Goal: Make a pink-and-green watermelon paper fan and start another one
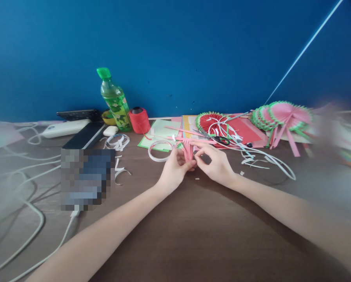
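A strip of pink pleated paper (188, 151), with some green at its left edge, stands between my two hands above the dark table. My left hand (173, 167) is closed around its left side and lower end, thumb at the front. From the right, my right hand (215, 163) pinches at the paper's edge, its index finger reaching along the top. The exact contact of the right fingertips is partly hidden. Just behind my left hand lies a roll of tape (161, 159). Black-handled scissors (221, 140) and pink paper strips (185, 130) lie behind the hands.
Red pleated paper (206, 122), white cords (277, 160) and pink-green folded fans (291, 115) lie right. A green bottle (116, 103) and red thread spool (139, 120) stand back left, by light-green paper (160, 130). Further left are a blurred-out device (88, 178) and cables (41, 217).
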The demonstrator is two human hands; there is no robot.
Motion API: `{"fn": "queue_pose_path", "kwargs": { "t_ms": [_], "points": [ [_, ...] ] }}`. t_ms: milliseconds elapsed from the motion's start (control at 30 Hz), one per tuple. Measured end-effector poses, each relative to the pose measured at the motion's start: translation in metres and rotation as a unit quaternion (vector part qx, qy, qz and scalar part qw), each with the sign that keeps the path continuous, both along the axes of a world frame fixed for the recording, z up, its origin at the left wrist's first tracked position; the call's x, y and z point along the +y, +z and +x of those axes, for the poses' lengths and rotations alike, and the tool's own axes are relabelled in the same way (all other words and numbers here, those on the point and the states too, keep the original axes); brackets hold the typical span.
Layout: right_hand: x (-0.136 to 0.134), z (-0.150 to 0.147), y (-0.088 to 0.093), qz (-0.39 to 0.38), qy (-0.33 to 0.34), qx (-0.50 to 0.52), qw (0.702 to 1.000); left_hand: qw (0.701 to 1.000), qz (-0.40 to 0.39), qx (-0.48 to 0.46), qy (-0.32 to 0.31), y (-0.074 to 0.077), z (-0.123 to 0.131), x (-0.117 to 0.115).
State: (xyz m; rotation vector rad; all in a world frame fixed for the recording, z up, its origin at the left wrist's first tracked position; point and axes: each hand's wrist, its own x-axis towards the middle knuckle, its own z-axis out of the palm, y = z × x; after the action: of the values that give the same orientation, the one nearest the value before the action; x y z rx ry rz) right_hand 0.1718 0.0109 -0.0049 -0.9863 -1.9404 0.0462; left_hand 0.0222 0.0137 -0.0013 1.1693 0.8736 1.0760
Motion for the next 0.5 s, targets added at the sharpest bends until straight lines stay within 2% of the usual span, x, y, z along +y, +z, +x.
{"fn": "queue_pose_path", "kwargs": {
  "t_ms": [233,500],
  "points": [
    [0.003,0.003,0.002,-0.005,-0.001,0.026,1.000,0.999,-0.033,-0.011,0.007,0.002,0.000,0.001],
    [0.023,0.020,0.005,-0.018,-0.081,0.131,0.988,0.992,-0.106,-0.030,0.056,0.011,-0.001,0.001]
  ]
}}
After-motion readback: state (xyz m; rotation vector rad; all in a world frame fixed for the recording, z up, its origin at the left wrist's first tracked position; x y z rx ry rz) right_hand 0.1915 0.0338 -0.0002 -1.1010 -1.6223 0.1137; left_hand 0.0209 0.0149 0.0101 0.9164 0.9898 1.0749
